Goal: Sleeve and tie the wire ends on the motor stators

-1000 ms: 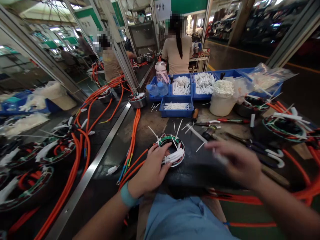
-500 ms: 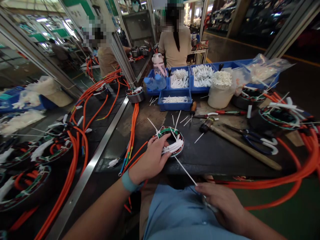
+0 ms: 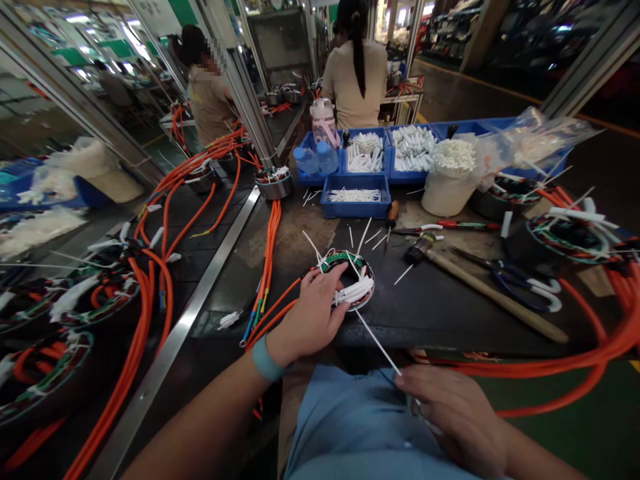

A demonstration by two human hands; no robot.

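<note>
I have the left hand (image 3: 317, 310) closed on the left side of the wound ring (image 3: 345, 257), fingertips at its opening and thumb on the near side by the white sleeves (image 3: 356, 291), near the bench's (image 3: 425, 313) front edge. Well apart from the ring, nearer me and to the right, my right hand (image 3: 447, 407) pinches a white tie (image 3: 375, 341) that runs straight to the ring's near rim.

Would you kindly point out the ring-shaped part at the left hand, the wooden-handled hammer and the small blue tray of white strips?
Ring-shaped part (image 3: 343, 257): head camera view, on its far rim.
Hammer (image 3: 493, 292): head camera view, on its wooden handle.
Blue tray (image 3: 356, 210): head camera view, on its near wall.
</note>
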